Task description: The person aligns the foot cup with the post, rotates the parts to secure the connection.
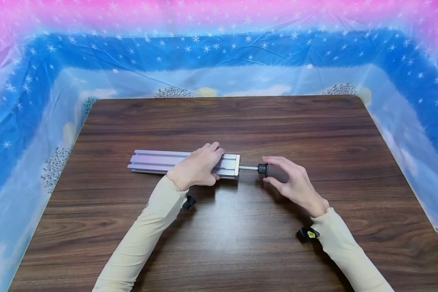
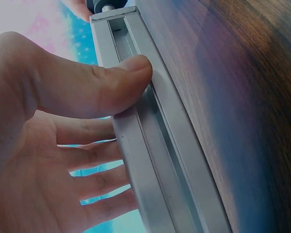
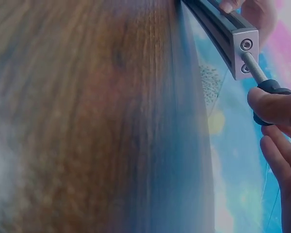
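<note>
A silver aluminium profile (image 1: 157, 160) with slots along its sides lies on the table, its right end closed by a metal end plate (image 1: 237, 166). My left hand (image 1: 198, 164) grips the profile near that end; the thumb (image 2: 128, 73) lies over a slot in the left wrist view. From the plate a threaded rod (image 3: 254, 68) sticks out, between two bolt heads in the right wrist view. The rod carries a round black levelling foot (image 1: 262, 168) at its outer end. My right hand (image 1: 295, 182) pinches the foot's rim between thumb and fingers.
The profile rests on a brown wood-grain table (image 1: 233, 125). Around the table hangs a blue and pink cloth (image 1: 219, 48) with snowflakes. Black wrist devices, one at the left cuff (image 1: 188, 202) and one at the right cuff (image 1: 307, 234), sit just above the tabletop.
</note>
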`<state>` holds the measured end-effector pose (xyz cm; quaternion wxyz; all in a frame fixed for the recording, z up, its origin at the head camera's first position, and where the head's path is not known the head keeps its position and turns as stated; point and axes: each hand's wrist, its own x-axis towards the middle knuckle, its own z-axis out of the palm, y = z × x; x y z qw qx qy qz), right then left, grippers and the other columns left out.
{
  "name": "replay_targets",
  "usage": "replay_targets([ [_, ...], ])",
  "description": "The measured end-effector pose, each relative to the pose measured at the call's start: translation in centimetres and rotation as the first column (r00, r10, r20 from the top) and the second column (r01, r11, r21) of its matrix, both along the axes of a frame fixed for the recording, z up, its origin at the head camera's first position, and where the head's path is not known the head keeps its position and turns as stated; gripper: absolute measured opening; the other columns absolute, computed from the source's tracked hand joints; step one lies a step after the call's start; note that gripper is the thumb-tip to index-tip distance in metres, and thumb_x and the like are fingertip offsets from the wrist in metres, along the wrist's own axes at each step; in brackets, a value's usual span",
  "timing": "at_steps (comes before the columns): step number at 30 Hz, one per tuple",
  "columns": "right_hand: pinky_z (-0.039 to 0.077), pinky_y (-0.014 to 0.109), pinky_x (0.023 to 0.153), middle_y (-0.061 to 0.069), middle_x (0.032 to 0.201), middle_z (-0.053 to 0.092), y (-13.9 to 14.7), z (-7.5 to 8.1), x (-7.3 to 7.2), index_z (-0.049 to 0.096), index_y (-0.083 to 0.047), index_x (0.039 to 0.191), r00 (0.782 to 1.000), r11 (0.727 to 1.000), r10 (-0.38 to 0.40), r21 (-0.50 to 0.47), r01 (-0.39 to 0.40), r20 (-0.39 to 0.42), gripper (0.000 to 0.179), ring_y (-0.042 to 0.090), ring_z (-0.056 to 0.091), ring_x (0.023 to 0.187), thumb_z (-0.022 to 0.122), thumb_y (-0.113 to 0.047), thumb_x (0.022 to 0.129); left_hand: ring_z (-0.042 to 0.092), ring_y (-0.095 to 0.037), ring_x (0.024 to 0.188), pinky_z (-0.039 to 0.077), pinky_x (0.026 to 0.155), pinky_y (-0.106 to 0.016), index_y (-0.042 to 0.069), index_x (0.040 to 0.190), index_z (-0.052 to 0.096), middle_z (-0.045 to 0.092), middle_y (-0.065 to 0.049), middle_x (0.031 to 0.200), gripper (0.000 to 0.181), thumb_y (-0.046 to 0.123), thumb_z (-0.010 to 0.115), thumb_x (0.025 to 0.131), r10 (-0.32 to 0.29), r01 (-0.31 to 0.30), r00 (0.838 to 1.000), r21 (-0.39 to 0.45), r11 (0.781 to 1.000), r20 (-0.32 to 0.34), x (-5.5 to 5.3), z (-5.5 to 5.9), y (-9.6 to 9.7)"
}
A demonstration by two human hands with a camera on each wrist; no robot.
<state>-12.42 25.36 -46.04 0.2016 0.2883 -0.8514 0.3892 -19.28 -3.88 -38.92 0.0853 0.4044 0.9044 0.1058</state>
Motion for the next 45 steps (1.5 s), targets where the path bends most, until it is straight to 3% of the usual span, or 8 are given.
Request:
replay_targets([
  [5, 0.048, 0.019, 0.099, 0.009, 0.126, 0.071, 0.13, 0.0, 0.05, 0.066, -0.003, 0.13, 0.999, 1.0, -0.015, 0.01, 0.015, 0.04, 0.057, 0.021, 0.069, 0.109, 0.085, -0.001, 0.076, 0.053, -0.028, 0.094, 0.049, 0.086, -0.041, -0.004, 0.123, 0.06, 0.056, -0.013, 0.109, 0.055, 0.009, 0.074, 0.072, -0.006, 0.006, 1.0, 0.009, 1.0, -0.005, -0.06, -0.07, 0.05],
  [12, 0.057, 0.032, 0.079, 0.009, 0.118, 0.074, 0.26, -0.22, 0.02, 0.067, -0.007, 0.132, 0.995, 0.999, -0.034, 0.023, 0.032, 0.092, 0.055, 0.017, 0.073, 0.086, 0.083, -0.006, 0.08, 0.053, -0.028, 0.094, 0.049, 0.086, -0.04, -0.005, 0.123, 0.06, 0.056, -0.013, 0.109, 0.055, 0.008, 0.075, 0.072, -0.007, 0.007, 1.0, 0.004, 1.0, -0.009, -0.08, -0.09, 0.1],
  [19, 0.056, 0.031, 0.073, 0.004, 0.099, 0.077, 0.29, -0.35, -0.05, 0.071, -0.004, 0.125, 0.989, 0.996, -0.074, 0.063, 0.067, 0.124, 0.04, 0.011, 0.071, 0.081, 0.077, -0.01, 0.086, 0.052, -0.027, 0.092, 0.049, 0.085, -0.04, -0.004, 0.121, 0.06, 0.055, -0.012, 0.106, 0.053, 0.009, 0.075, 0.072, -0.008, 0.007, 1.0, -0.011, 1.0, -0.009, -0.1, -0.27, 0.15],
  [30, 0.046, 0.027, 0.059, 0.0, 0.086, 0.071, 0.12, -0.02, -0.05, 0.075, -0.008, 0.108, 0.948, 0.987, -0.147, 0.107, 0.121, 0.282, 0.022, 0.012, 0.055, 0.064, 0.062, -0.024, 0.1, 0.052, -0.028, 0.092, 0.049, 0.086, -0.041, -0.005, 0.121, 0.06, 0.055, -0.013, 0.108, 0.053, 0.009, 0.073, 0.072, -0.015, 0.015, 1.0, 0.001, 1.0, -0.01, 0.02, -0.31, 0.14],
  [33, 0.049, 0.029, 0.063, 0.0, 0.087, 0.07, 0.07, 0.01, -0.11, 0.074, -0.01, 0.108, 0.945, 0.986, -0.145, 0.118, 0.115, 0.294, 0.023, 0.013, 0.058, 0.068, 0.059, -0.026, 0.102, 0.052, -0.028, 0.091, 0.049, 0.085, -0.041, -0.005, 0.119, 0.06, 0.056, -0.013, 0.107, 0.051, 0.008, 0.073, 0.071, -0.017, 0.018, 1.0, 0.006, 1.0, -0.014, 0.11, -0.27, 0.11],
  [36, 0.055, 0.035, 0.076, 0.003, 0.105, 0.073, 0.12, -0.12, -0.06, 0.069, -0.006, 0.122, 0.955, 0.991, -0.12, 0.091, 0.099, 0.27, 0.029, 0.014, 0.066, 0.082, 0.064, -0.023, 0.099, 0.052, -0.028, 0.092, 0.049, 0.085, -0.041, -0.005, 0.119, 0.06, 0.056, -0.014, 0.108, 0.051, 0.008, 0.073, 0.071, -0.014, 0.014, 1.0, 0.009, 1.0, -0.01, 0.15, -0.23, 0.1],
  [41, 0.05, 0.028, 0.1, 0.01, 0.133, 0.065, 0.15, -0.36, -0.05, 0.058, -0.004, 0.138, 0.994, 0.999, -0.03, 0.017, 0.028, 0.109, 0.067, 0.024, 0.066, 0.113, 0.086, -0.014, 0.078, 0.051, -0.027, 0.092, 0.049, 0.085, -0.041, -0.005, 0.121, 0.06, 0.055, -0.013, 0.108, 0.053, 0.008, 0.073, 0.071, -0.007, 0.007, 1.0, 0.004, 1.0, -0.002, 0.15, -0.17, 0.09],
  [45, 0.041, 0.02, 0.108, 0.015, 0.133, 0.063, -0.03, -0.32, -0.14, 0.061, -0.002, 0.134, 1.0, 1.0, 0.014, 0.001, -0.014, 0.006, 0.067, 0.025, 0.06, 0.123, 0.087, -0.003, 0.073, 0.051, -0.027, 0.091, 0.049, 0.083, -0.04, -0.005, 0.121, 0.06, 0.055, -0.013, 0.107, 0.053, 0.009, 0.073, 0.072, -0.004, 0.004, 1.0, 0.003, 1.0, -0.008, 0.08, -0.21, 0.07],
])
